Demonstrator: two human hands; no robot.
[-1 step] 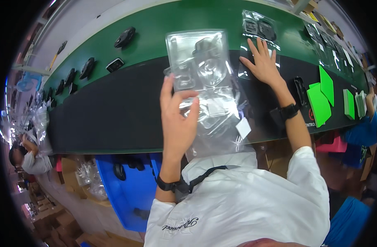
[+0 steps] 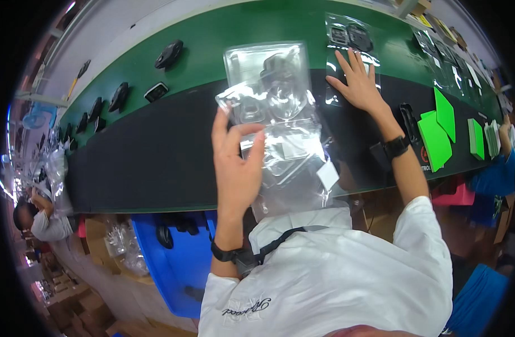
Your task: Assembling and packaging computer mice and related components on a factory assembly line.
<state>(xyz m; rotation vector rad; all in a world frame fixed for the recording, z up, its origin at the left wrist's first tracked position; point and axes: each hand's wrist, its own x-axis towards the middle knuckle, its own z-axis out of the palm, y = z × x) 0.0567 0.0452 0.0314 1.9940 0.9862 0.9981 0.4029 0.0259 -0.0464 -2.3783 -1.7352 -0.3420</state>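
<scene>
My left hand curls its thumb and index finger together at the left side of a clear plastic blister pack. Another fingertip touches a raised edge of its clear film. Moulded hollows show in the pack, and its lower part hangs toward my lap with a white square card on it. My right hand lies with fingers spread on a clear pack farther right. Inside that pack are a black mouse-shaped piece and a small square piece.
Several black mouse-shaped pieces stand along the green table at left. Bright green cards and a black holder lie at right. More clear packs lie far right. A blue bin stands below. People work at both sides.
My left hand has shifted slightly left, and the corner of clear film beside it has moved left and up. My right hand stays spread on its pack.
</scene>
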